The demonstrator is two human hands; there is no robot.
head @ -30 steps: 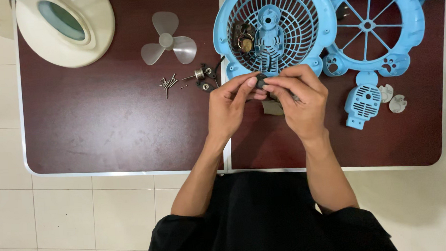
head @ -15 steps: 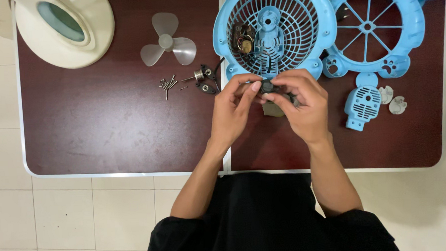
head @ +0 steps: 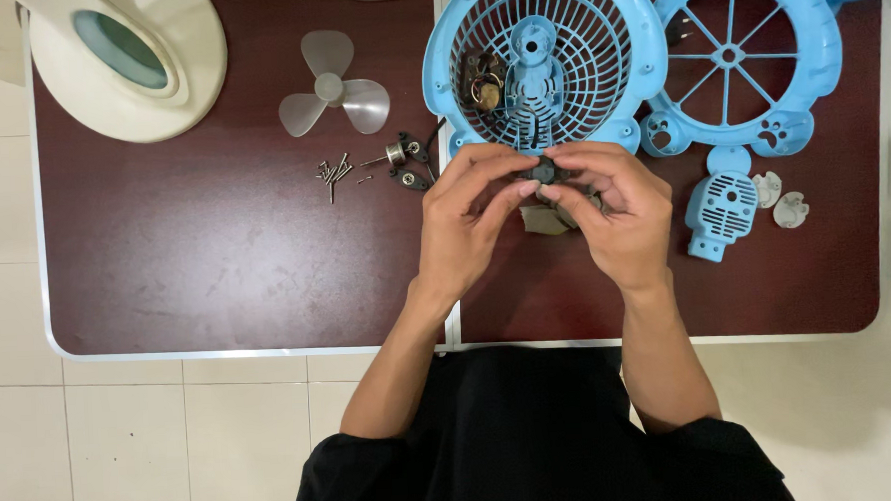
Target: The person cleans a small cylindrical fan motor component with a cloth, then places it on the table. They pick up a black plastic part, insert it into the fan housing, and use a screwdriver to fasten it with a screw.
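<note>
My left hand [head: 469, 219] and my right hand [head: 612, 208] meet above the dark red table [head: 216, 271], fingertips pinched together on a small dark part [head: 544, 172]. Much of that part is hidden by my fingers. Just beyond my hands lies a blue fan grille [head: 547, 61] with a small motor and wires inside it. A small brownish piece [head: 542, 220] lies on the table under my hands.
A clear three-blade fan propeller [head: 333, 93] and a pile of small screws [head: 335, 170] lie to the left. A cream magnifier lamp [head: 122, 59] sits at the far left. A second blue grille [head: 748, 57], a blue vented cover [head: 721, 211] and two white bits [head: 779, 198] lie right.
Both hands have shifted slightly nearer the blue grille, and the fingers have turned a little around the small dark part.
</note>
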